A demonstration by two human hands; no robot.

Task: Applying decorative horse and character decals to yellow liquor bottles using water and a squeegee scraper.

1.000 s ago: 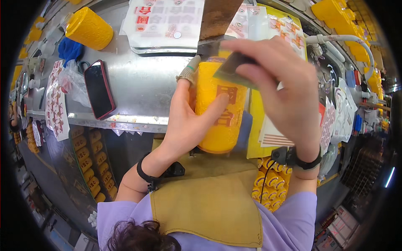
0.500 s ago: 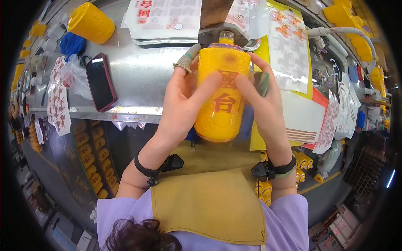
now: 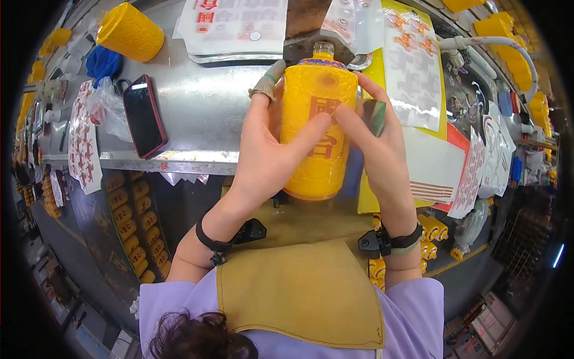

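Between my hands is a yellow embossed bottle point(image 3: 311, 170) with red characters on its front and a clear neck at the far end. My left hand point(image 3: 263, 134) wraps its left side, with the thumb pressing on the red lettering. A knitted cover with a green band sits on one left finger. My right hand point(image 3: 379, 140) grips the right side, its thumb on the upper character close to the left thumb. A piece of green material shows on a right finger. The fingers behind the bottle are hidden.
A phone point(image 3: 143, 116) lies on the metal table point(image 3: 197, 102), with a yellow cup-shaped container point(image 3: 131, 33) farther back. Decal sheets point(image 3: 412, 72) lie at the right and more printed sheets point(image 3: 236, 27) at the back. Several yellow bottles point(image 3: 122, 215) stand in rows below the table's left part.
The bottle has turned slightly toward the right, and its lettering shifts with it. My left thumb has slid right and up across the characters; both hands keep their hold.
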